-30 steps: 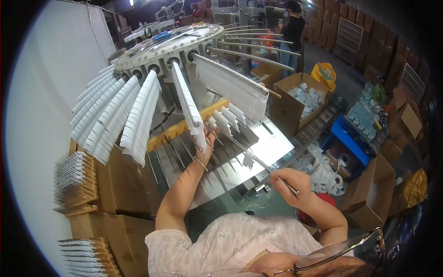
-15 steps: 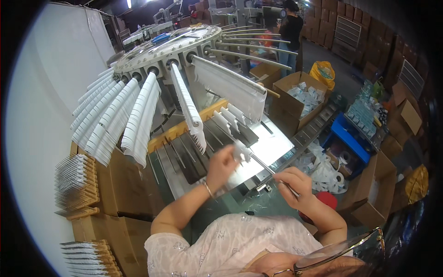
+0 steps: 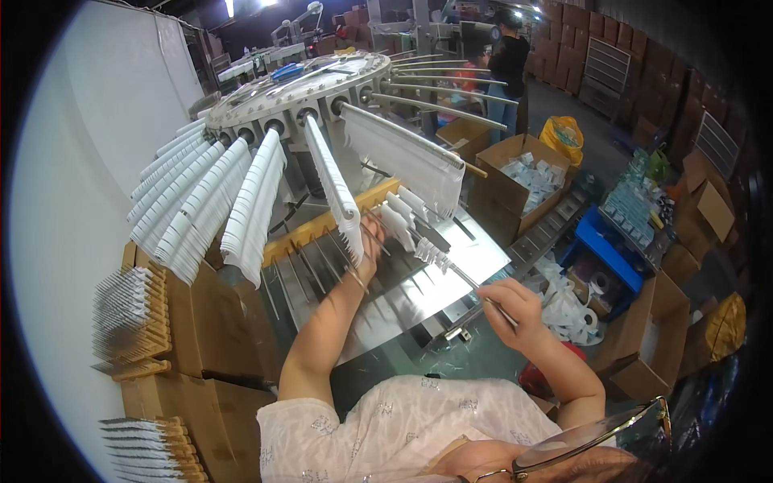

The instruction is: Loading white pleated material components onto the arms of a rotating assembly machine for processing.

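Presently, right hand [image 3: 515, 312]: closed around a slim metal rod [image 3: 465, 278], which slants forward and across toward the left hand's side.
Ruffled white pieces [image 3: 432, 254]: bunched on that rod, between the two hands.
Left hand [image 3: 372, 241]: stretched forward, fingers curled, beside the rods of a wooden rail [image 3: 302, 235]; whether it grasps anything I cannot tell.
Wooden rail: just beyond the left hand, set slantwise, its thin rods pointing back toward the person.
Hanging white pieces [image 3: 397, 225]: on rods of the rail, just right of the left hand.
Bench [image 3: 479, 251]: shiny metal, below the left hand, one edge near the right hand.
Round machine [image 3: 302, 83]: beyond both hands; one of its white-draped spokes [image 3: 332, 181] ends just beside the left hand.
Open carton [image 3: 499, 193]: beyond the right hand, holding white packets [image 3: 531, 173].
Blue crate [image 3: 605, 249]: right of the right hand.
Pegged rack [image 3: 133, 314]: well left of the left hand.
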A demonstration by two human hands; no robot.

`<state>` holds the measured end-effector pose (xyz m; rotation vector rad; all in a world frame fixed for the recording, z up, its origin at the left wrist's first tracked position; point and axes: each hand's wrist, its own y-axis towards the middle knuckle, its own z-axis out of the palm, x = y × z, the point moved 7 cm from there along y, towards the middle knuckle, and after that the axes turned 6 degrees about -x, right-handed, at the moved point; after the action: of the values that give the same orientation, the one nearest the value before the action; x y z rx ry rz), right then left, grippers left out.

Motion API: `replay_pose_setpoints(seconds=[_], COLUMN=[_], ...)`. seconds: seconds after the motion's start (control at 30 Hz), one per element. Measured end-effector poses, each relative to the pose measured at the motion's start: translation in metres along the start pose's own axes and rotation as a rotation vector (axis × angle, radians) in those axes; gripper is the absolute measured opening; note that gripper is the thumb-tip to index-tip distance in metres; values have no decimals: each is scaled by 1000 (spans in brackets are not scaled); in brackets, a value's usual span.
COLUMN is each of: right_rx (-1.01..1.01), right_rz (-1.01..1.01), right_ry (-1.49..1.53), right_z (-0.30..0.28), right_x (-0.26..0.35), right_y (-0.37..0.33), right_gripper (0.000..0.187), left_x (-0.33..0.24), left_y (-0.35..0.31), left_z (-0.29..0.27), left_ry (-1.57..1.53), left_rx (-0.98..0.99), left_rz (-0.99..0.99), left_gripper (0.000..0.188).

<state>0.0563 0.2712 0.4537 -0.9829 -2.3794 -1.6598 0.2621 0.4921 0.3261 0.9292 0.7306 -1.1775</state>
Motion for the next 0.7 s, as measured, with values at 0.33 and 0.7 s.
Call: replay_pose_setpoints(seconds=[0.33, 0.7], right_rx=[-81, -114], right_rz=[29, 381], right_ry=[-2, 152], right_z=[-46, -16], right_x=[-4, -33], right_y=[-43, -29], right_gripper=[18, 10], left_x=[-2, 6], left_y=[-12, -10], left_z=[4, 37], left_ry=[189, 134], left_rx=[-11, -105], left_rz=[101, -58], left_gripper=[29, 17])
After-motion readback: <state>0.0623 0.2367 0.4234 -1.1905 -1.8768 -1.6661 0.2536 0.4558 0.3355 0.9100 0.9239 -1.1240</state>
